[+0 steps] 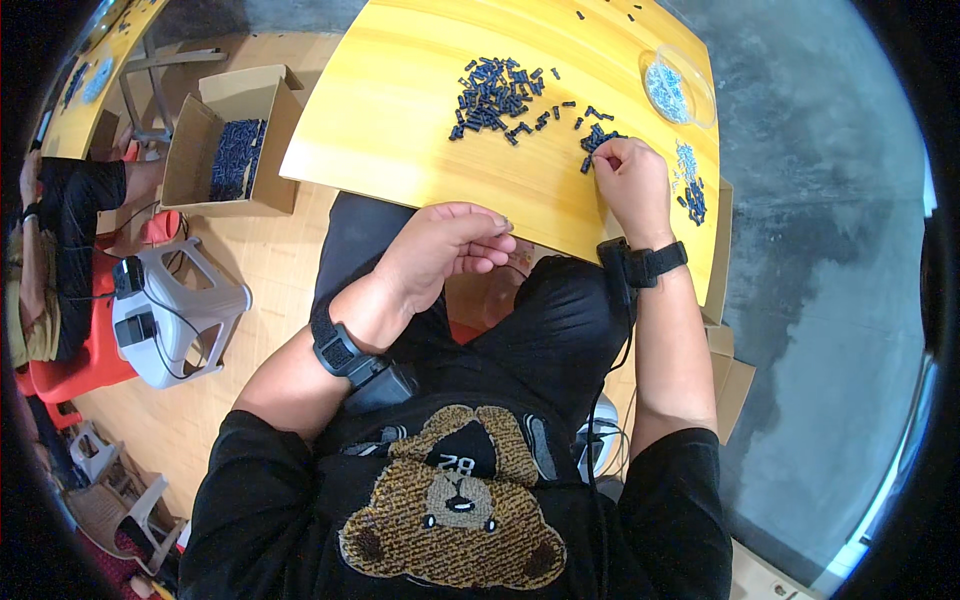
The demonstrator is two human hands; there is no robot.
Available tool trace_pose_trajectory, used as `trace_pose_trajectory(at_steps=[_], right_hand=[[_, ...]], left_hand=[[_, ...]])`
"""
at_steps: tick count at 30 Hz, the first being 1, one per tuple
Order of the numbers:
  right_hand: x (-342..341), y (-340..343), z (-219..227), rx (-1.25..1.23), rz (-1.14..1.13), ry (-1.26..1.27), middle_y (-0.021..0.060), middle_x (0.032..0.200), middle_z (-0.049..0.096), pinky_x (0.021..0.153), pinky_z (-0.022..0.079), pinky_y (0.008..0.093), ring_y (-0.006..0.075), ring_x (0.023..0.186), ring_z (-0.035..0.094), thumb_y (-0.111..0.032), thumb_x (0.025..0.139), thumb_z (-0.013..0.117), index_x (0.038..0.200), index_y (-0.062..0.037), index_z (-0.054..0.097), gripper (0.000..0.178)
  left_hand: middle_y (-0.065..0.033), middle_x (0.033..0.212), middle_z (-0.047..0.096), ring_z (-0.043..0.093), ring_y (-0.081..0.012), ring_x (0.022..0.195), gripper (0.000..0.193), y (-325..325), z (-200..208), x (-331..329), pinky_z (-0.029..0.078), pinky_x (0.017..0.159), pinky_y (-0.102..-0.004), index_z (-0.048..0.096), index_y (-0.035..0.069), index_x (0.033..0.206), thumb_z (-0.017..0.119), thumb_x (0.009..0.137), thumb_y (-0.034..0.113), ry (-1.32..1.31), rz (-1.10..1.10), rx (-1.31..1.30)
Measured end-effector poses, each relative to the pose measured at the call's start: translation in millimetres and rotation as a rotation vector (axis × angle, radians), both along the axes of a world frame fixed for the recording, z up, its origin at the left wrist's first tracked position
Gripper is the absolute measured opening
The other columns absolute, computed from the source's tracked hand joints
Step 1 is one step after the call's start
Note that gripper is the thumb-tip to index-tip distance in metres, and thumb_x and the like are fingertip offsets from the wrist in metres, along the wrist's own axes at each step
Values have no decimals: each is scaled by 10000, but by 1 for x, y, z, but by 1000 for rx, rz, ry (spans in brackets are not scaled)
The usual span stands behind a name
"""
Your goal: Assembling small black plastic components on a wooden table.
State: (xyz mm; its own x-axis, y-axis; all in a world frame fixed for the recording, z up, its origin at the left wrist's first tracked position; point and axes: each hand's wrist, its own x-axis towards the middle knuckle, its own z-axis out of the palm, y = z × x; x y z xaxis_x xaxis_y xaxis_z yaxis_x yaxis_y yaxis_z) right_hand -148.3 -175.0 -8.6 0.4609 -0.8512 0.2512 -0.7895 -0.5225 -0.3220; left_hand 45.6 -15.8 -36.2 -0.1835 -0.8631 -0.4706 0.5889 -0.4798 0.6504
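My left hand [450, 245] is held palm-up just off the table's near edge, thumb and forefinger pinched together; whatever sits between the tips is too small to name. My right hand [635, 185] reaches over the table, its fingertips pinched down at a small cluster of black plastic pieces [597, 137]. Its fingers hide what they grip, if anything. A larger heap of the same short black pieces [492, 95] lies farther left on the tabletop, with several strays between the two groups.
The yellow wooden table [400, 100] holds a clear round tub [668, 92] of pale blue bits at the right. Beside the right hand lie loose pale bits [686, 160] and more black pieces [695, 203]. A cardboard box [180, 160] of dark parts, a grey stool [190, 310] and another person's leg [95, 190] are left.
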Motion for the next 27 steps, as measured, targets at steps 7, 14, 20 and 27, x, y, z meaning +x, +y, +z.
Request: trace_pose_trajectory(at_steps=[7, 14, 20, 27], right_hand=[[2, -1, 0, 17, -22, 31, 161, 734, 614, 666, 490, 404, 332, 725, 597, -104, 719, 607, 717, -36, 644, 77], [4, -3, 3, 11, 15, 54, 154, 724, 611, 655, 488, 406, 331, 711, 591, -95, 703, 613, 682, -38, 624, 62], [-1, 4, 10, 4, -24, -11, 149, 697, 597, 631, 481, 390, 312, 686, 589, -92, 704, 611, 686, -34, 614, 61], [-18, 24, 1, 57, 17, -97, 157, 698, 593, 619, 477, 368, 308, 660, 579, -72, 710, 616, 706, -9, 611, 63]], left_hand=[[-50, 848, 667, 630, -109, 732, 155, 0, -2, 0, 489, 660, -212, 634, 58, 932, 569, 872, 185, 8, -8, 0], [-42, 835, 661, 624, -105, 724, 162, 1, -1, 0, 488, 653, -204, 632, 56, 934, 565, 880, 193, -2, -11, -2], [-43, 838, 655, 617, -103, 725, 148, 2, 1, -2, 486, 641, -203, 627, 51, 925, 564, 891, 180, -24, -9, 10], [-39, 842, 648, 609, -100, 733, 140, 5, 6, -10, 485, 647, -209, 625, 54, 923, 567, 892, 177, -66, -5, -6]])
